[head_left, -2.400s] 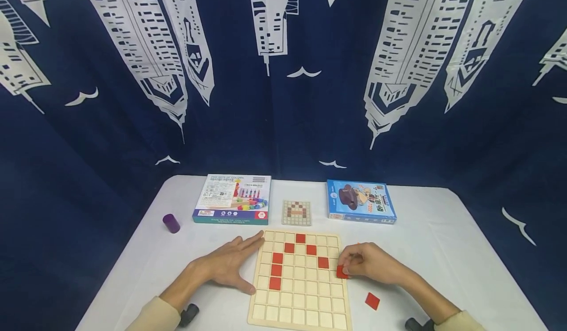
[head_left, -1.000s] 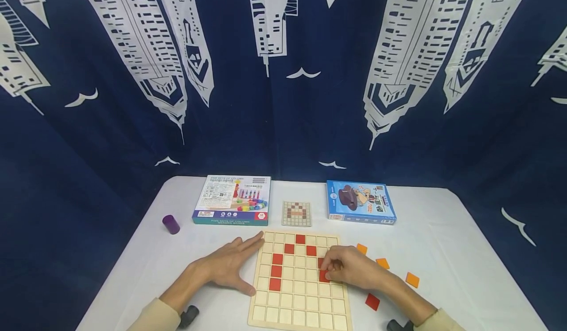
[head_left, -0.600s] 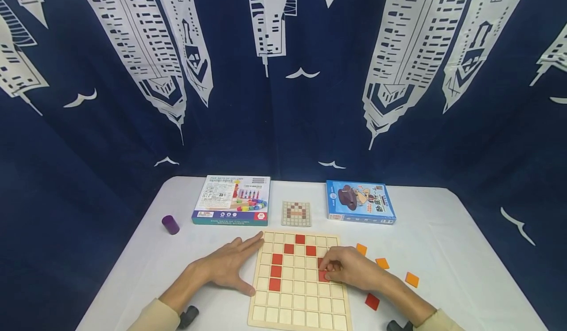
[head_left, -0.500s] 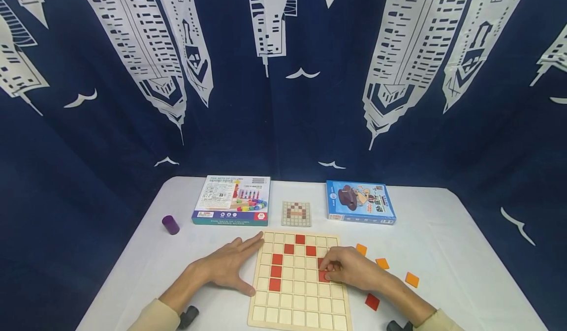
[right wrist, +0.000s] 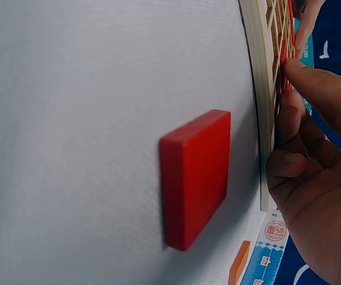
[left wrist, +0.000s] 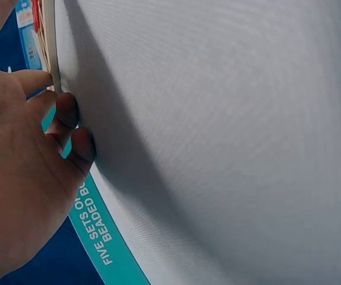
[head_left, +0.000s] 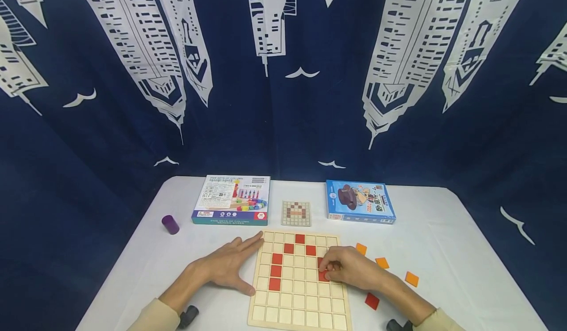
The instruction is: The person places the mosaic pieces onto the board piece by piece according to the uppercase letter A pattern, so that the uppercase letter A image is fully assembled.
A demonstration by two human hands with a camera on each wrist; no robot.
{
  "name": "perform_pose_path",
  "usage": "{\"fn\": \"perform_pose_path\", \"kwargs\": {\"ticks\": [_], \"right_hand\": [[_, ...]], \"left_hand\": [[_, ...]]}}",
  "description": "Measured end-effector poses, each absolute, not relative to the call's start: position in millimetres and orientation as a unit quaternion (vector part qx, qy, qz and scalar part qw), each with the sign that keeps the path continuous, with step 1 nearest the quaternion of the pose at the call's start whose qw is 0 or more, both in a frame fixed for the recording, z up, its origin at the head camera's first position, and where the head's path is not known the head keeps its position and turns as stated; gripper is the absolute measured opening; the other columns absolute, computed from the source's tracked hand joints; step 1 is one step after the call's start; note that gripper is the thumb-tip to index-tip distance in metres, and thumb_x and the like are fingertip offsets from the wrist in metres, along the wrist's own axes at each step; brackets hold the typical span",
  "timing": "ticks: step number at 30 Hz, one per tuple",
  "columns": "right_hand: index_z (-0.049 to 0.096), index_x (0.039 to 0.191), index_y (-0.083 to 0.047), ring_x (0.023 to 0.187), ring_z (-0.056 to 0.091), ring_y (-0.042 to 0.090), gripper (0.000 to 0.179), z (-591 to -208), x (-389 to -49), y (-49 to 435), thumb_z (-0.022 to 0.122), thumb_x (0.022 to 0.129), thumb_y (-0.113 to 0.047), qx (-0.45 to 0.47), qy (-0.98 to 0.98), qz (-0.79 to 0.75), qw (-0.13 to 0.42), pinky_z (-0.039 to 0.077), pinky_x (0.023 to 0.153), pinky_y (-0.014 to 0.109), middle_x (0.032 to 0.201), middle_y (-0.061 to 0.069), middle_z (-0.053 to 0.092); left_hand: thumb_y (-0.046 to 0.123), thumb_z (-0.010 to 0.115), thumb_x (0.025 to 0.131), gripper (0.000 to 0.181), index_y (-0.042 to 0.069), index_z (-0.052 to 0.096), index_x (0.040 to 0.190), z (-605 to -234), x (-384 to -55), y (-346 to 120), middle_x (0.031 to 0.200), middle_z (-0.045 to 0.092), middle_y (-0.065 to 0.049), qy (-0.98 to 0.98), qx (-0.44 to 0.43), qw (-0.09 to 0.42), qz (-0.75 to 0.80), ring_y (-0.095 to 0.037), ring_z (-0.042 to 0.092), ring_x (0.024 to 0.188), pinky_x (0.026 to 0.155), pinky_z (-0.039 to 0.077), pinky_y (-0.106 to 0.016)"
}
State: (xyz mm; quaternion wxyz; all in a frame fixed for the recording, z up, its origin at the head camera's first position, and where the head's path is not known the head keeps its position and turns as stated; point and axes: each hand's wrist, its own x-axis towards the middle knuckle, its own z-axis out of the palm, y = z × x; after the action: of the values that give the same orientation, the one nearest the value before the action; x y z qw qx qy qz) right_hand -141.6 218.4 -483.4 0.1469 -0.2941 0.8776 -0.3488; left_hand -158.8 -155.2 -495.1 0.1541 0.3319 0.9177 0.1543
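Note:
A wooden grid board (head_left: pixel 292 314) lies on the table with several red square tiles, such as a red tile (head_left: pixel 299 238) at the top, set in its cells. My left hand (head_left: pixel 228 264) is spread along the board's left side, index finger and thumb touching its edge; nothing is held in it. At the board's right side, my right hand (head_left: pixel 354 268) has thumb and index finger on a red tile (head_left: pixel 324 276) at a cell just under another red one, partly covered by the fingers. In the right wrist view the thumb meets that tile's edge, low over the board.
One loose red tile (head_left: pixel 372 301) and several orange tiles (head_left: pixel 412 279) lie right of the board. Behind it are a small pattern card (head_left: pixel 296 214), a beaded-boxes game box (head_left: pixel 232 199) and a blue box (head_left: pixel 361 201). A purple cylinder (head_left: pixel 170 224) lies at the left.
From the board's right edge, my right hand has moved left with the red tile to a cell below another red one, uncovering orange tiles. It has since stayed there; the left hand is still.

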Motion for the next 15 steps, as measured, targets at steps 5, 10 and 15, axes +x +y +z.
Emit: {"fn": "perform_pose_path", "kwargs": {"ticks": [5,10,15], "right_hand": [[0.075,0.097,-0.025,0.078,0.055,0.006,0.012,-482,-142,218,0.075,0.091,-0.015,-0.295,0.876,-0.351,0.149,0.047,0.069,0.021,0.083,-0.010,0.062],[0.074,0.103,-0.023,0.080,0.055,0.006,0.013,-479,-140,229,0.076,0.091,-0.021,-0.298,0.862,-0.380,0.153,0.047,0.071,0.022,0.084,-0.010,0.063],[0.074,0.104,-0.023,0.080,0.055,0.005,0.015,-475,-138,254,0.077,0.090,-0.026,-0.288,0.858,-0.389,0.174,0.048,0.069,0.022,0.087,-0.008,0.065]], "left_hand": [[0.077,0.076,0.064,0.124,0.020,0.024,0.162,-495,-158,-155,0.170,0.010,0.006,0.918,0.329,0.158,0.158,-0.009,0.036,0.102,0.083,0.041,-0.026],[0.078,0.075,0.065,0.124,0.021,0.023,0.162,-495,-158,-155,0.170,0.009,0.007,0.917,0.327,0.162,0.158,-0.011,0.038,0.109,0.093,0.043,-0.033],[0.078,0.075,0.065,0.124,0.021,0.023,0.162,-494,-159,-155,0.170,0.009,0.008,0.918,0.326,0.162,0.157,-0.011,0.038,0.109,0.092,0.044,-0.033]]}}
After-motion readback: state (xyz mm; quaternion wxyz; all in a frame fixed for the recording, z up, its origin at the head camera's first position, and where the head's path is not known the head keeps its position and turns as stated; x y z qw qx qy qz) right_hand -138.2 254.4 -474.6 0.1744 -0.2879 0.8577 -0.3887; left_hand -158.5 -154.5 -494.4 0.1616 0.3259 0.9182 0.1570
